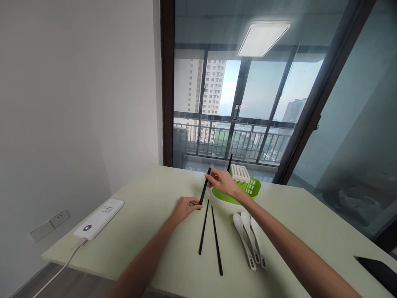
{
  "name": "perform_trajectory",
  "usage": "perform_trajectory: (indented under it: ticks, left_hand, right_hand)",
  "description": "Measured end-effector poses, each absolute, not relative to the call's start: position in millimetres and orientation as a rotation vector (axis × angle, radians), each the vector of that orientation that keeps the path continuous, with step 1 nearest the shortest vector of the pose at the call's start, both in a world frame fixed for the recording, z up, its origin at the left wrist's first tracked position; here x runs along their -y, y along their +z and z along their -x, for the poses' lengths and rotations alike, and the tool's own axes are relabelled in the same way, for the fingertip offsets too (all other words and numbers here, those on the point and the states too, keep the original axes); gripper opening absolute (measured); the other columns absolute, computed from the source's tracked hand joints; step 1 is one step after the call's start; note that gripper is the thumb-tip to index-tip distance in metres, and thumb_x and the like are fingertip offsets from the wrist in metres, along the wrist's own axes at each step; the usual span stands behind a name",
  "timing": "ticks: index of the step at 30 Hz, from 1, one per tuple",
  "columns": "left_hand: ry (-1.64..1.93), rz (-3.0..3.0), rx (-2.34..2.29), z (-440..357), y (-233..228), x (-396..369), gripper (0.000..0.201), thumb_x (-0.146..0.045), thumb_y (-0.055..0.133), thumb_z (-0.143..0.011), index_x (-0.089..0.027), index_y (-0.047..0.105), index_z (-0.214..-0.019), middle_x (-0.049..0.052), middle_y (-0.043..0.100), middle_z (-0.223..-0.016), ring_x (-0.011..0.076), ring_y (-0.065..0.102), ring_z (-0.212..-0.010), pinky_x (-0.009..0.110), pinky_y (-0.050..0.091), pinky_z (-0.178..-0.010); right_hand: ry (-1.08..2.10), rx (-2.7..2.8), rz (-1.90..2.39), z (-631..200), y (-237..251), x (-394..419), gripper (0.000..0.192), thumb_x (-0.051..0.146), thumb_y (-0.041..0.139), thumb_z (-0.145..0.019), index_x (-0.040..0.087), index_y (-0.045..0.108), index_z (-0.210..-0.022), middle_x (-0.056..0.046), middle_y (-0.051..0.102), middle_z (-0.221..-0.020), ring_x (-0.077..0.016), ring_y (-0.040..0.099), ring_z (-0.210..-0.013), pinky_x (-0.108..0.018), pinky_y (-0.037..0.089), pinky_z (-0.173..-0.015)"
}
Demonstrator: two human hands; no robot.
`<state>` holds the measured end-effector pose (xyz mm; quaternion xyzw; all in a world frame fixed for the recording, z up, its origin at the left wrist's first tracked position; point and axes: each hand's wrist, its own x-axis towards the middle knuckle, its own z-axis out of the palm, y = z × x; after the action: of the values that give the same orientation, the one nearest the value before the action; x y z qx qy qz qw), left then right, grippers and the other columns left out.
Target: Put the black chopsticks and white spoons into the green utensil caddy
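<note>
At the far left of the frame I see a flat white rectangular power bank (pixel 99 218) lying on the pale green bench (pixel 149 244), with a white cable (pixel 58 271) running off its near end toward the lower left corner. It carries a dark round mark and some small print, but I cannot read the writing at this size. A white wall socket plate (pixel 49 225) sits on the wall just left of it.

Moving toward the middle, my left hand (pixel 185 207) rests low on the bench, fingers curled, its fingertips pinching the lower end of a slim black chopstick (pixel 204 186). My right hand (pixel 223 182) is just above and to the right, fingers bent in a pinch around the upper part of the same chopstick, so the stick stands tilted between the two hands, its foot down by the left hand and its top leaning to the upper right.

Below the hands, two more black chopsticks (pixel 210 231) lie flat on the bench, close together at the far ends and spreading toward me. Just right of them three white plastic soup spoons (pixel 249 238) lie side by side, handles pointing at me.

Behind my right hand stands a lime-green plastic cutlery drainer with a white slotted insert (pixel 248 185); one black chopstick (pixel 230 162) stands up in it. At the lower right corner a flat black object (pixel 376 271) lies on the bench edge.
</note>
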<state>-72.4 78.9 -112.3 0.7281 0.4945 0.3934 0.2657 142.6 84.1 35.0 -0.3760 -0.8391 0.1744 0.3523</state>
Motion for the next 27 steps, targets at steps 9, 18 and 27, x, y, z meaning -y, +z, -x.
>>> perform_trajectory:
  ticks: [9, 18, 27]
  left_hand:
    - [1.078, -1.941, -1.346, 72.3, -115.8, -81.7, 0.028, -0.045, 0.078, -0.075, -0.020, 0.081, -0.088, 0.004, 0.082, -0.088, 0.0216, 0.073, -0.080, 0.029, 0.053, -0.075]
    - [1.100, -1.934, -1.373, 72.0, -121.9, -82.8, 0.056, -0.047, 0.084, -0.068, -0.021, 0.073, -0.116, 0.005, 0.080, -0.102, 0.0210, 0.072, -0.085, 0.030, 0.053, -0.077]
    - [1.143, -1.865, -1.343, 69.9, -126.3, -83.3, 0.086, -0.046, 0.088, -0.063, -0.023, 0.049, -0.137, 0.007, 0.067, -0.119, 0.0171, 0.067, -0.083, 0.032, 0.053, -0.077]
  right_hand:
    - [0.333, 2.118, 1.019, -144.1, 53.9, -78.4, 0.022, 0.034, 0.048, -0.100, 0.024, 0.058, -0.083, 0.001, 0.073, -0.067, -0.0163, 0.070, -0.062, -0.025, 0.048, -0.067]
    - [0.247, 2.100, 1.021, -158.6, 70.5, -79.2, 0.019, 0.031, 0.051, -0.100, 0.024, 0.057, -0.083, 0.000, 0.074, -0.067, -0.0185, 0.072, -0.063, -0.027, 0.050, -0.068]
    - [0.003, 1.831, 1.155, -223.6, 142.1, -108.8, 0.033, 0.048, 0.040, -0.103, 0.020, 0.058, -0.099, -0.007, 0.076, -0.088, -0.0180, 0.073, -0.066, -0.028, 0.052, -0.065]
